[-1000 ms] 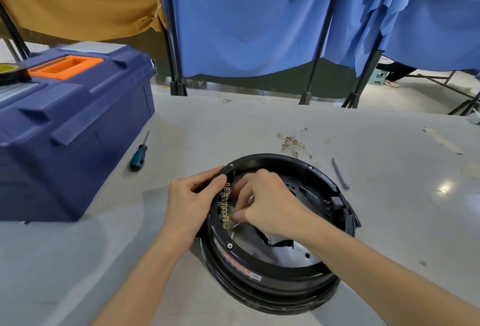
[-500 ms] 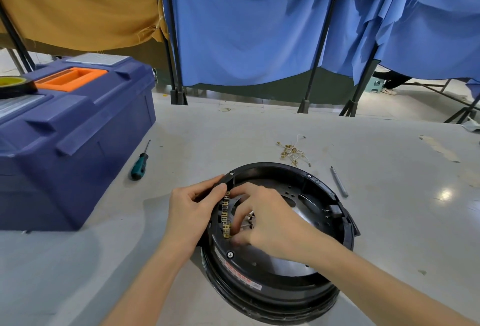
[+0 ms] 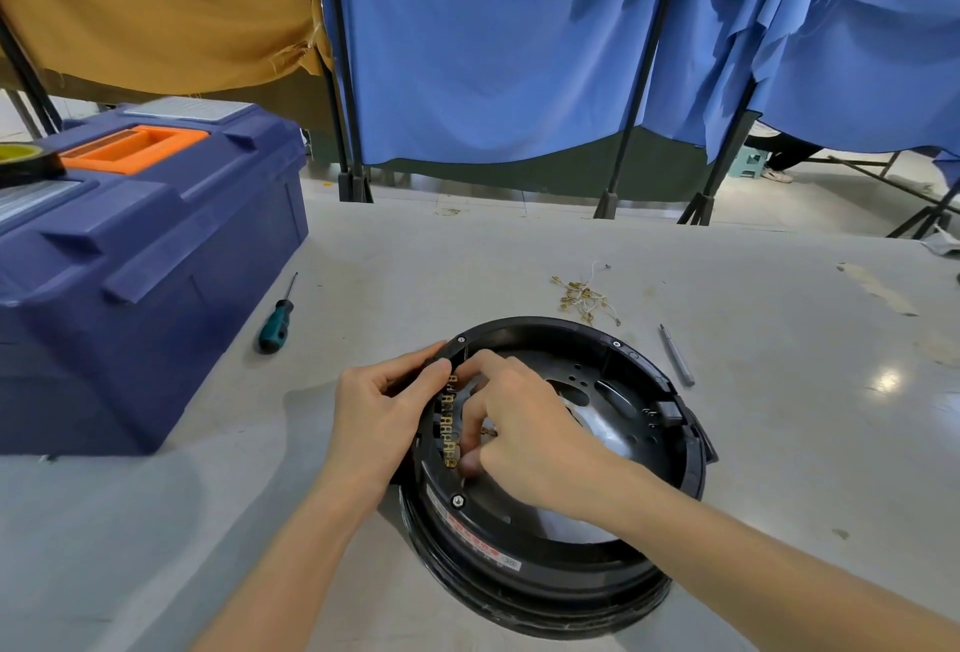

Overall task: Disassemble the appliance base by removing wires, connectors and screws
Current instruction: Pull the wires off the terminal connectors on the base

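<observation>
At the left of the frame a blue toolbox (image 3: 130,261) sits on the grey desk (image 3: 805,443), with a green-handled screwdriver (image 3: 277,321) lying just beside it. At lower centre, my left hand (image 3: 379,412) curls its grip round the left rim of the round black base (image 3: 550,586). Just right of it, a row of brass connectors (image 3: 449,425) runs down the inner rim. My right hand (image 3: 527,435) reaches in over the base, fingers curled, its grip pinching the lowest of them. Above the base lies a small tangle of loose wires (image 3: 584,299), and right of that a thin metal bit (image 3: 677,355).
</observation>
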A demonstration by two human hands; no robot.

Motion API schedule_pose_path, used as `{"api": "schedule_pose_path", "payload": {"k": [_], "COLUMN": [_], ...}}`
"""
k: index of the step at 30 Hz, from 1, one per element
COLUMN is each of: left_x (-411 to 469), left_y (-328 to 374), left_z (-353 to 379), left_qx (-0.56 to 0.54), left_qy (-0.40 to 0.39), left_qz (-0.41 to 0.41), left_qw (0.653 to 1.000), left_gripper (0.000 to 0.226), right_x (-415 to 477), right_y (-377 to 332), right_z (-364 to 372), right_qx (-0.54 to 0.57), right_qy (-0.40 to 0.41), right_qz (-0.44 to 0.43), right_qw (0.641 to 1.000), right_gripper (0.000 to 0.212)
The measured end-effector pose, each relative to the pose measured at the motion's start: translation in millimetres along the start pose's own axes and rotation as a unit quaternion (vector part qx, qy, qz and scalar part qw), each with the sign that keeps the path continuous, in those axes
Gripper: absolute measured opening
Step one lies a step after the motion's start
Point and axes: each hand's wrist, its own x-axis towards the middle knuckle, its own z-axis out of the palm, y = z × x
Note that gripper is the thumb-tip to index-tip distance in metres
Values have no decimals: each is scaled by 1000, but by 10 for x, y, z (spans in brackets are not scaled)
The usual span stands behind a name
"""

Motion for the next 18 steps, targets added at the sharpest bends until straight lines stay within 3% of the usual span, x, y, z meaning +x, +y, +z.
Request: {"api": "schedule_pose_path", "payload": {"k": [10, 15, 18], "left_x": [12, 17, 18], "left_y": [-26, -24, -35], "left_z": [-5, -1, -9], "left_qx": [2, 7, 7], "left_qy": [4, 4, 2], "left_qz": [-4, -4, -4], "left_qw": [1000, 1000, 1000], "left_gripper": [17, 17, 17], "right_x": [-2, 3, 12], "right_y": [43, 52, 62], "right_z": [9, -6, -5], "right_qx": [20, 29, 32], "right_qy": [-10, -3, -18], "right_qz": [0, 5, 5], "right_qw": [1000, 1000, 999], "right_gripper": [23, 12, 24]}}
